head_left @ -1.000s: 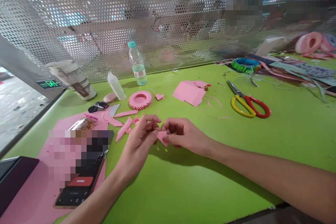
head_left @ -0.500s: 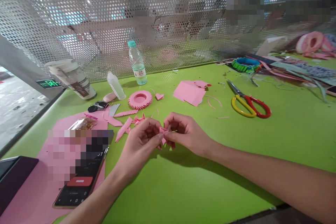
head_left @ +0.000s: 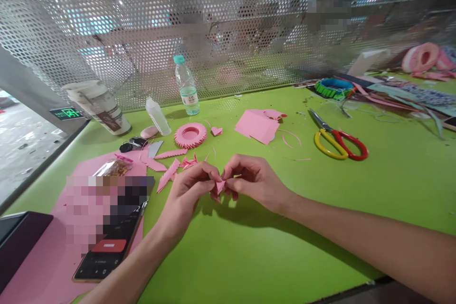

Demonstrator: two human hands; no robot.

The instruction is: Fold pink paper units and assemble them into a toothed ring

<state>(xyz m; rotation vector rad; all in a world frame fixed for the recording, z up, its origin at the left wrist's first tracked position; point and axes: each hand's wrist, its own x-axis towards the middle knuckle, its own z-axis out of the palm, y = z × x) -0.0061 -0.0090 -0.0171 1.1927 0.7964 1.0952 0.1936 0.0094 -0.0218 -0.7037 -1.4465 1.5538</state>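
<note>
A small folded piece of pink paper [head_left: 220, 186] is pinched between both hands above the green table [head_left: 270, 261]. My left hand [head_left: 194, 185] grips its left side, thumb and fingers closed. On its right side my right hand [head_left: 254, 180] pinches it with thumb and fingertips. The paper's lower end tapers to a point; its edges are partly hidden by fingertips. Just beyond my left hand lie pink paper scraps [head_left: 168, 175] and a red-pink folded piece [head_left: 188, 161]. Farther back are a pleated pink paper ring [head_left: 190, 135] and a pink paper heart [head_left: 216, 131].
Scissors [head_left: 335, 137] with yellow and red handles lie at right, pink paper sheets [head_left: 257, 126] behind my hands. A glue bottle [head_left: 158, 116], a water bottle [head_left: 188, 92] and a cup [head_left: 99, 107] stand before the perforated screen [head_left: 228, 33]. A phone [head_left: 114, 237] lies at left.
The pink paper has been turned or folded over between my fingers and now shows a pointed triangular face. Both hands have shifted only slightly.
</note>
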